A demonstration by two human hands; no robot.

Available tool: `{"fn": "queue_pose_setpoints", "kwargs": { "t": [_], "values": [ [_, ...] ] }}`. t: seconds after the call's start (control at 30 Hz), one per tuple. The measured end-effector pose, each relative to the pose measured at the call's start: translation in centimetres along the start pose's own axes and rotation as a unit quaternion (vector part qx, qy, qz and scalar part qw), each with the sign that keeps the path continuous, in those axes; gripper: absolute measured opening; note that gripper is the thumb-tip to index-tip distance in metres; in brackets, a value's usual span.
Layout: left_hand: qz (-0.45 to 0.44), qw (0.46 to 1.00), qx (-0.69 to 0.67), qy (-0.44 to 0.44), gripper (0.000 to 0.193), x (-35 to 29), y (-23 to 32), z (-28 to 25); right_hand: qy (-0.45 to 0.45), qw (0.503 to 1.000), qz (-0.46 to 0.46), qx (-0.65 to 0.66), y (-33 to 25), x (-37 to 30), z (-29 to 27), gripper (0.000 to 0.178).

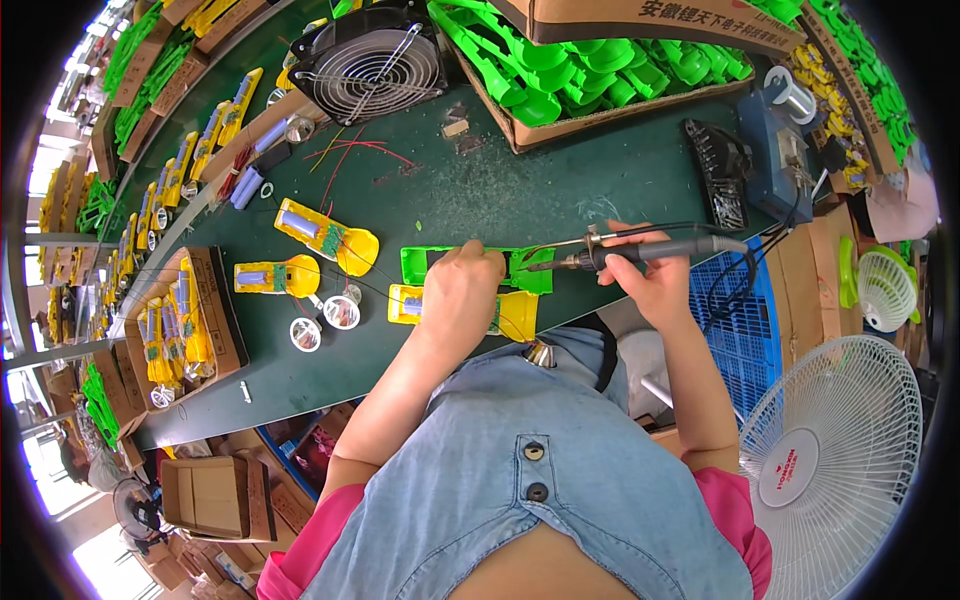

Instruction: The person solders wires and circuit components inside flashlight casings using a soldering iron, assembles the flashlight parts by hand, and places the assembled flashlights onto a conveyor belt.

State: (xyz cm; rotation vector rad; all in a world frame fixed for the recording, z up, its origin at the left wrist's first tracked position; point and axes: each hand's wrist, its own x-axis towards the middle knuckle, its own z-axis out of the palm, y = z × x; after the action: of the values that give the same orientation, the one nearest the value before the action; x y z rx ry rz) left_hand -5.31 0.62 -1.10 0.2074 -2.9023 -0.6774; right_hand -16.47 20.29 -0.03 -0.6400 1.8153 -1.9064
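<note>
My right hand [652, 272] is wrapped around a soldering iron [680, 248] with a thin metal solder-feed tube along its top. Its tip points left, over the right part of a green plastic flashlight shell [535, 282]. My left hand [465, 290] is closed, its fingertips down at the middle of that shell; what they pinch is hidden under the hand. Beneath the left hand, nearer my body, lies a yellow flashlight shell [518, 315], partly covered. To the left rest two more yellow shells [358, 252] [303, 275] with blue batteries and green circuit boards, beside round reflectors [341, 312].
A square black fan [375, 70] stands at the back. Right of it is a carton [515, 135] of green shells. A blue soldering unit [775, 150] with a solder spool [790, 97] stands far right. A box [225, 310] of yellow shells sits left; a white fan [835, 460] stands lower right.
</note>
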Motion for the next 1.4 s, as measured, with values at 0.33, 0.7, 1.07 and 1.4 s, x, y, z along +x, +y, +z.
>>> {"fn": "queue_pose_setpoints", "kwargs": {
  "t": [0.33, 0.7, 1.07, 1.4],
  "values": [
    [-0.002, 1.0, 0.024, -0.018, 0.002, 0.2, 0.1, 0.0, -0.022, 1.0, 0.012, 0.003, 1.8, 0.9, 0.7, 0.016],
    [-0.004, 1.0, 0.013, -0.018, 0.001, 0.3, 0.1, -0.1, 0.014, 0.999, 0.026, 0.023, 2.8, -0.5, 1.4, 0.023],
    [-0.009, 1.0, 0.008, -0.006, 0.001, 0.3, 0.1, 0.1, -0.019, 0.998, 0.003, -0.055, 2.0, -0.5, 1.2, 0.025],
    [-0.01, 1.0, 0.009, 0.014, 0.002, 0.2, 0.0, 0.2, 0.029, 0.971, -0.196, -0.133, 1.1, -3.5, 3.3, 0.03]
  ]
}}
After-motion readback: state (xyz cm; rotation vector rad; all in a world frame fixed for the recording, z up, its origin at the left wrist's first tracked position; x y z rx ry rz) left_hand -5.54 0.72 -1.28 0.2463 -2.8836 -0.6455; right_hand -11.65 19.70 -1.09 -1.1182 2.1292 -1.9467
